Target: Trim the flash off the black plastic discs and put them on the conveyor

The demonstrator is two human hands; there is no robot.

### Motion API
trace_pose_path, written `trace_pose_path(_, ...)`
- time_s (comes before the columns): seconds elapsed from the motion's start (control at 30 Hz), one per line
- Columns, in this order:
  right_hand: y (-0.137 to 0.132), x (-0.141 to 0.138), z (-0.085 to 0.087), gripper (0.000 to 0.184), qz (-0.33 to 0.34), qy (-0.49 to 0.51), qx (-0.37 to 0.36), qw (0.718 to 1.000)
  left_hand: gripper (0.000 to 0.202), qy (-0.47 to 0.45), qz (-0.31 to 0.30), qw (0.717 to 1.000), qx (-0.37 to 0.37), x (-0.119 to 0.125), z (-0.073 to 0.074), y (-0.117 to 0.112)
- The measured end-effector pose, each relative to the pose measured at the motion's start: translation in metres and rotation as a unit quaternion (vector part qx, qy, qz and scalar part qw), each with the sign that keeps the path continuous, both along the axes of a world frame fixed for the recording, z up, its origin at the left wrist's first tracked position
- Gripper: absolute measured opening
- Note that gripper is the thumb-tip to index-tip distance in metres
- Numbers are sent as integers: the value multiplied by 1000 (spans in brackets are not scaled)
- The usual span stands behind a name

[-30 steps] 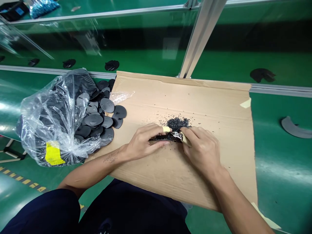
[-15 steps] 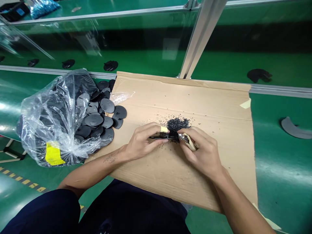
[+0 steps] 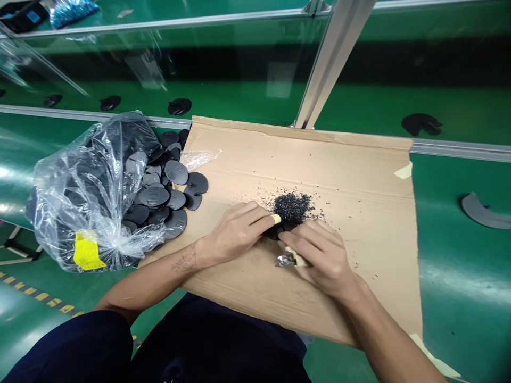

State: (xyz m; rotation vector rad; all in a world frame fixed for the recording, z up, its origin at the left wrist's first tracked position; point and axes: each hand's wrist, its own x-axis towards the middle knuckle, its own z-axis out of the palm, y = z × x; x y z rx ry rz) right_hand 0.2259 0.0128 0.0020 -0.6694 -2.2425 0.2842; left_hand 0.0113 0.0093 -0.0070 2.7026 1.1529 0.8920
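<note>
We see the black part (image 3: 272, 232) between the two hands, low over the cardboard (image 3: 239, 154) at the near edge of the pile of bits (image 3: 293, 206). Our left hand (image 3: 244, 230) has its fingers closed on the part's left side, probably to steady it; a yellow cover (image 3: 276, 218) on one fingertip likely guards the skin. Our right hand (image 3: 322, 251) has its fingers curled round the cutter (image 3: 285, 259), whose metal head points away from the part, seemingly tucked aside so the fingertips can reach the part's edge. Loose discs (image 3: 175, 173) lie beside the bag (image 3: 85, 181), handy to our left. Tape (image 3: 404, 170) at the cardboard's right edge presumably stops it sliding.
</note>
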Motion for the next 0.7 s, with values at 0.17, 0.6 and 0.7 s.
trace_pose_path(0.17, 6, 6, 1, 14, -84, 119, -88, 985, 30, -148, -23, 983, -106, -3, 1, 1)
trace_pose_path(0.6, 9, 11, -5, 14, -147, -110, 28, 983, 21, -288, -82, 932, -202, 1, 9, -5)
trace_pose_path(0.7, 8, 11, -4, 12, -161, -123, 50, 978, 18, -293, -84, 929, -211, 1, 7, -6)
